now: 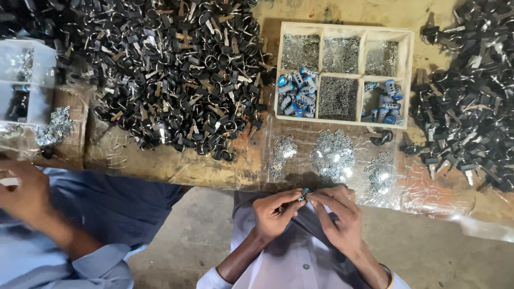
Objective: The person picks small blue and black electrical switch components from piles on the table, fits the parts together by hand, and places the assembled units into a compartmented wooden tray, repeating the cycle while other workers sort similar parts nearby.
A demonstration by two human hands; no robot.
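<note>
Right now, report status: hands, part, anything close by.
Left hand and right hand together, both pinching one small metal part. Loose metal bits on the bench just ahead. Co-worker's hand far left, apart.

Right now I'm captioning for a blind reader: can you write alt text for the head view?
Two hands, left hand and right hand, pinch a small metal part together at a workbench edge. Beyond them sit a wooden tray of sorted bits, heaps of black keys, and a co-worker's hand at left.
</note>
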